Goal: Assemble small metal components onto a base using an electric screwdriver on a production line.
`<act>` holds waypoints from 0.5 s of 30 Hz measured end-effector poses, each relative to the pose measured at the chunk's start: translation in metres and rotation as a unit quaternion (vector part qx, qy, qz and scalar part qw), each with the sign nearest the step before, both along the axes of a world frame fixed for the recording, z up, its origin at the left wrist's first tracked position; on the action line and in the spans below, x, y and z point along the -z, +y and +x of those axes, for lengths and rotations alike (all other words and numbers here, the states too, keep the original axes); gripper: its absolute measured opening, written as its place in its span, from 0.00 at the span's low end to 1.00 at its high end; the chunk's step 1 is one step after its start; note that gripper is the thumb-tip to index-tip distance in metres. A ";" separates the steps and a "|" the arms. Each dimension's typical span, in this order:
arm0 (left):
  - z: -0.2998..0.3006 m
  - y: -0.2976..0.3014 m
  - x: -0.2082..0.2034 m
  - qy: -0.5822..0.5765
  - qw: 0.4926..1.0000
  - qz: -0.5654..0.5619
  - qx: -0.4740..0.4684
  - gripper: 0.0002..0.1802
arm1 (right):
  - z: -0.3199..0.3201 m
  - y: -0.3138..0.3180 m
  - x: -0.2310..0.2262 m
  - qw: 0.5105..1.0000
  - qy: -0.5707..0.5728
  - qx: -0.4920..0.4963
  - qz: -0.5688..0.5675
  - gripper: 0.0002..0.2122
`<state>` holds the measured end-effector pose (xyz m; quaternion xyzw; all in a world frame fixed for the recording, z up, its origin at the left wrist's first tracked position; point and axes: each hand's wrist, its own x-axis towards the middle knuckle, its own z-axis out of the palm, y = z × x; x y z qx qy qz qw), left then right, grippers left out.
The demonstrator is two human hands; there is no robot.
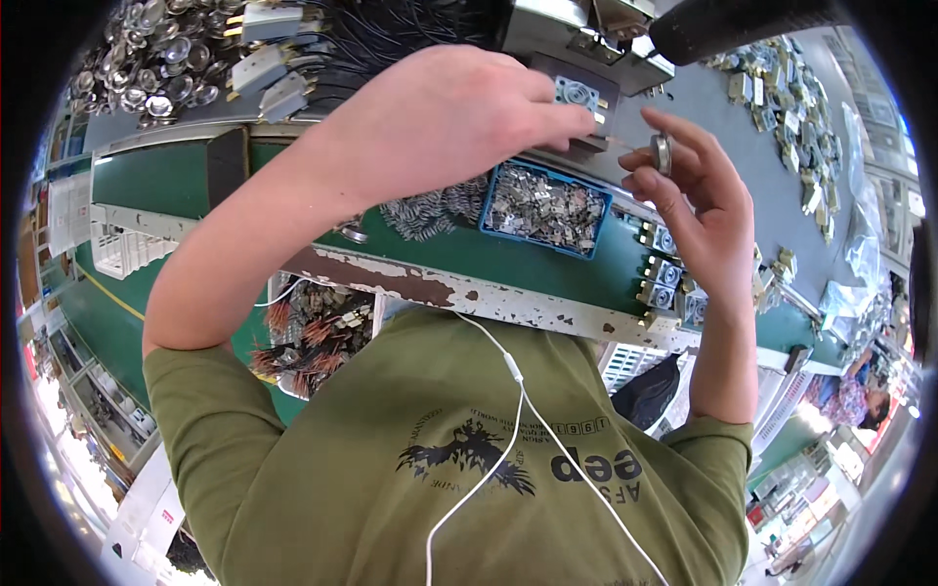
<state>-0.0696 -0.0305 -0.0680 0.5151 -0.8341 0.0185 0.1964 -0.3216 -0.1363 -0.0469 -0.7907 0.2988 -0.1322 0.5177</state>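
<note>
My left hand (479, 107) reaches across the bench with its fingers drawn together beside a small pale square block (576, 95). The block has a round metal centre and brass prongs, and sits at the metal fixture. What the left fingertips hold, if anything, is hidden. A round silver metal cap (661, 153) is pinched on edge between thumb and fingers of my right hand (699, 186). Below the hands lies a blue tray (489, 207) full of small metal parts.
Loose springs (430, 210) lie left of the tray. Round metal caps (161, 68) and corded blocks (283, 96) fill the far left. More blocks (664, 273) stand at the right front edge; others (796, 127) lie far right. A black tube (743, 27) hangs overhead.
</note>
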 end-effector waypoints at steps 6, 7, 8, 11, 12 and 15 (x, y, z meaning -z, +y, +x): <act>-0.002 0.002 -0.006 -0.001 1.000 0.022 -0.006 0.19 | 0.002 -0.001 -0.010 0.996 0.028 -0.033 -0.074 0.18; -0.001 0.002 -0.007 -0.001 1.000 0.019 -0.009 0.19 | 0.001 -0.004 -0.007 0.993 0.025 -0.052 -0.099 0.16; 0.001 0.002 -0.008 0.010 0.999 0.031 0.004 0.17 | -0.001 -0.007 -0.002 0.998 0.052 -0.043 -0.019 0.15; 0.010 -0.002 -0.011 0.073 0.993 0.092 0.024 0.15 | 0.000 -0.012 0.008 0.989 0.023 -0.050 0.137 0.16; 0.013 -0.004 -0.012 0.125 0.981 0.143 0.036 0.14 | 0.000 -0.010 0.011 0.985 -0.003 -0.053 0.167 0.17; 0.021 -0.005 -0.015 0.179 0.964 0.196 0.030 0.11 | 0.005 -0.012 0.017 0.969 -0.052 -0.069 0.232 0.18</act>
